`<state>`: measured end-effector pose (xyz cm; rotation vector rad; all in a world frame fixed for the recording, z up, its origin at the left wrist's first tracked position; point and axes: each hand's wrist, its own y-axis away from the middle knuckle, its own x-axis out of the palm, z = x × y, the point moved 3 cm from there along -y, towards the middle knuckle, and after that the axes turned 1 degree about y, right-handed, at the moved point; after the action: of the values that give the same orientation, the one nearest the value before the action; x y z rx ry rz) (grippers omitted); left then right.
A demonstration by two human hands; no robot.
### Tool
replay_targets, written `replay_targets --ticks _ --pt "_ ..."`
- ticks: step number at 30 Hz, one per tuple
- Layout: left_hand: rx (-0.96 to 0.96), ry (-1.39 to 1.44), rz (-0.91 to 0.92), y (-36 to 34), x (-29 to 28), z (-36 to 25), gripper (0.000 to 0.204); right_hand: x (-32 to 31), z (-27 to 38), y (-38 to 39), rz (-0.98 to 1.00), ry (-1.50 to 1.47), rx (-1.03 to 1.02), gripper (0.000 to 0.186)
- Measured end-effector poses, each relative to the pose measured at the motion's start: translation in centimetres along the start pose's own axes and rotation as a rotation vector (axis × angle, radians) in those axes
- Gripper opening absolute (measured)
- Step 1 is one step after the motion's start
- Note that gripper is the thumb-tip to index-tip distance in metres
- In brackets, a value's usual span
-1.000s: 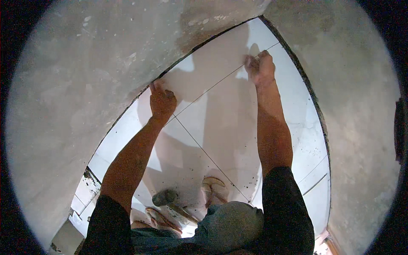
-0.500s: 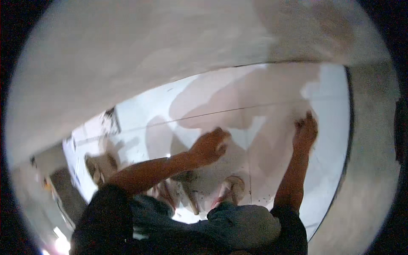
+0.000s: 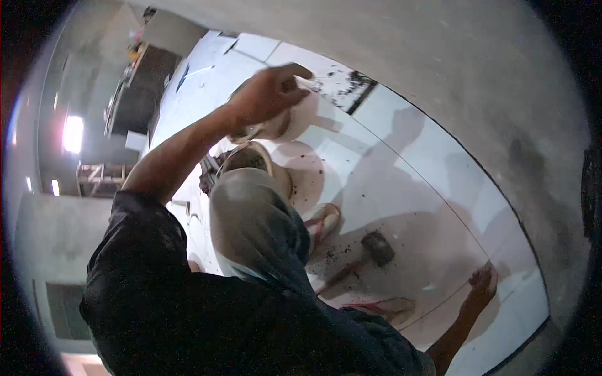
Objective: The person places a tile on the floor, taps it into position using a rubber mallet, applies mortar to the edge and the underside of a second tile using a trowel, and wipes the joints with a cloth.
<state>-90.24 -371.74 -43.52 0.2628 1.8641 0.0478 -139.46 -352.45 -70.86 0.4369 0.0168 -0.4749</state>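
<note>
My left hand (image 3: 273, 91) is raised over a bucket (image 3: 276, 125), its fingers curled; what they hold, if anything, is unclear. Another bucket (image 3: 248, 160), dark inside, stands just below it, partly behind my knee. At lower right, my right hand (image 3: 483, 282) rests by a joint in the white tiles (image 3: 401, 188), fingers bunched; anything in them is hidden. A dark-headed mallet (image 3: 378, 249) lies between my sandalled feet, amid scattered dark crumbs.
A grey wall (image 3: 451, 56) borders the tiles from top to right. At upper left are a dark low structure (image 3: 139, 81) with objects on top, a bright opening (image 3: 73, 134) and a wooden rack or ladder (image 3: 100, 178). Dark mortar or debris (image 3: 351, 84) covers part of one tile.
My view has swung left, bringing the buckets and room beyond into sight. My left hand has lifted from the far tile edge toward the buckets; my right hand stays low on the tiles.
</note>
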Motion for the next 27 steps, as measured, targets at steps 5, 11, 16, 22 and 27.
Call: replay_targets --ticks 5,11,16,22,27 --pt "-0.255 0.307 -0.107 10.9 -2.3 10.1 0.022 4.8 3.4 1.5 0.346 0.480 -0.125 0.021" --pt "-0.526 0.662 0.041 21.2 6.2 18.1 0.013 15.4 6.9 7.8 1.095 1.207 -0.432 0.018" --pt "-0.626 1.469 0.100 28.1 13.3 16.6 0.016 24.1 4.9 15.7 1.899 1.531 -0.213 0.026" --pt "-0.702 1.285 -0.004 35.4 13.1 18.4 0.021 30.7 4.8 17.6 1.547 1.410 -0.205 0.032" --pt "-0.674 0.447 -0.230 33.3 8.4 22.2 0.024 33.3 4.9 19.2 1.471 1.309 -0.187 0.038"
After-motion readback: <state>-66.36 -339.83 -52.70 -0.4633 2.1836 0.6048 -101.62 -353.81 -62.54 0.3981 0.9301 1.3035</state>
